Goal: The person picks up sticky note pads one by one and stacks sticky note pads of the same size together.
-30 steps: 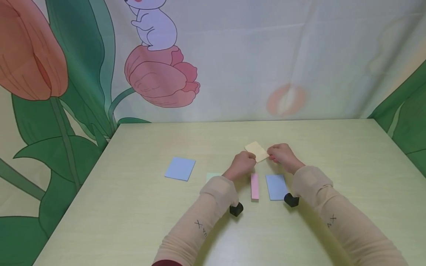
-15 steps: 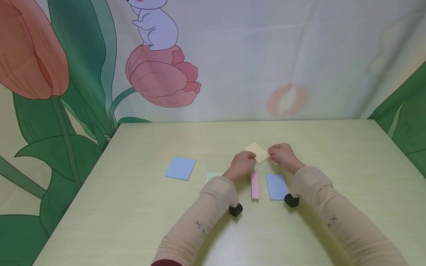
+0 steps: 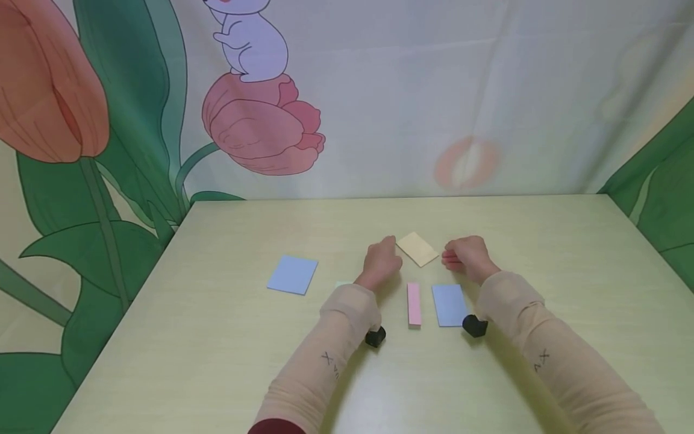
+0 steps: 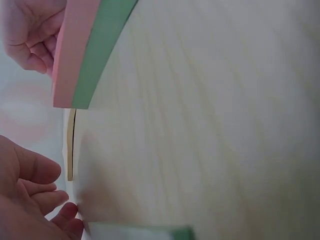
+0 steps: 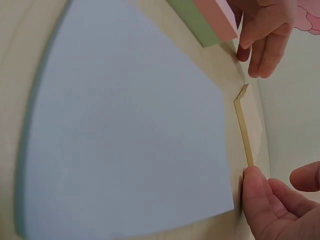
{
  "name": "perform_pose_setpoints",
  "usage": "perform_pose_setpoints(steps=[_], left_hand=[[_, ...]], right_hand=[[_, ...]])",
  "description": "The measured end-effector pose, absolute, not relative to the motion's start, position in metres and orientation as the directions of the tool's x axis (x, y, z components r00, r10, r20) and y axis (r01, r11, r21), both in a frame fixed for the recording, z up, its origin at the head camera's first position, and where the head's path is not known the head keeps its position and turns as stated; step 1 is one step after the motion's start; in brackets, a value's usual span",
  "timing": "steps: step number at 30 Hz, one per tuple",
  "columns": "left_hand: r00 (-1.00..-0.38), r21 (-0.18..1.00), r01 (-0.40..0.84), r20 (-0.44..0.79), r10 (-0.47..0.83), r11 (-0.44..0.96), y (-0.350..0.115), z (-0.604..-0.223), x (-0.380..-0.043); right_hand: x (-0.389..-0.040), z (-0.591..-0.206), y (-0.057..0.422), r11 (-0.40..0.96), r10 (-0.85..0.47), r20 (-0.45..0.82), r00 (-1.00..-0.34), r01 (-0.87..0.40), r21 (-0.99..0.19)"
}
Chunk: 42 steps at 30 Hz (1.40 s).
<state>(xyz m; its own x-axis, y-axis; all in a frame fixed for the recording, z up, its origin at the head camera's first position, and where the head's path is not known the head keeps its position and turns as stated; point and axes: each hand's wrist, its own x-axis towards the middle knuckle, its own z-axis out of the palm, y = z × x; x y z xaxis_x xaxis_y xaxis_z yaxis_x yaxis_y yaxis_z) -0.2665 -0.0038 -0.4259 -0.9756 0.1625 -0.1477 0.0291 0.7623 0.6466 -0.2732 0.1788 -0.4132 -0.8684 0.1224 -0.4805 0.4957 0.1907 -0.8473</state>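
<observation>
A pale yellow square [image 3: 417, 249], thin like a small pad of paper, lies between my two hands, one corner pointing towards me. In both wrist views its edge [image 4: 70, 150] shows some thickness, and it looks slightly bent. My left hand [image 3: 381, 264] is just left of it, holding nothing; thumb and fingertips are apart in the left wrist view. My right hand [image 3: 467, 258] is beside the pad's right corner. In the right wrist view its fingertips are close to the pad's end [image 5: 248, 150], with the thumb apart; whether they touch is unclear.
Nearer me stands a narrow pink block [image 3: 414, 304], with a green layer [image 4: 102, 57] under the pink. Right of it lies a blue pad [image 3: 449, 305], partly behind the right wrist camera. Another blue pad [image 3: 293, 275] lies left. A pale green piece [image 3: 343, 283] is mostly hidden by the left sleeve.
My left hand has let go of the yellow pad and moved left. The right hand has drawn slightly away from the pad's right corner. The pad has stayed nearly in place.
</observation>
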Motion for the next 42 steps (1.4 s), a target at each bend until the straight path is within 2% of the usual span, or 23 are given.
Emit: perform_pose_setpoints(steps=[7, 19, 35, 42], left_hand=[[-0.969, 0.545, 0.111, -0.125, 0.211, 0.831, -0.002, -0.428, -0.271], [-0.965, 0.587, 0.103, -0.136, 0.224, 0.803, -0.001, -0.425, -0.268], [-0.953, 0.484, 0.202, -0.104, 0.286, 0.851, -0.001, -0.422, -0.256], [-0.953, 0.505, 0.215, -0.078, 0.293, 0.836, -0.001, -0.422, -0.255]], right_hand=[[-0.273, -0.412, 0.177, 0.163, 0.125, -0.521, -0.845, 0.535, -0.829], [-0.273, -0.41, 0.178, 0.143, 0.111, -0.518, -0.848, 0.53, -0.836], [-0.273, -0.412, 0.18, 0.146, 0.083, -0.503, -0.86, 0.51, -0.848], [-0.272, -0.412, 0.18, 0.148, 0.066, -0.497, -0.865, 0.501, -0.853]])
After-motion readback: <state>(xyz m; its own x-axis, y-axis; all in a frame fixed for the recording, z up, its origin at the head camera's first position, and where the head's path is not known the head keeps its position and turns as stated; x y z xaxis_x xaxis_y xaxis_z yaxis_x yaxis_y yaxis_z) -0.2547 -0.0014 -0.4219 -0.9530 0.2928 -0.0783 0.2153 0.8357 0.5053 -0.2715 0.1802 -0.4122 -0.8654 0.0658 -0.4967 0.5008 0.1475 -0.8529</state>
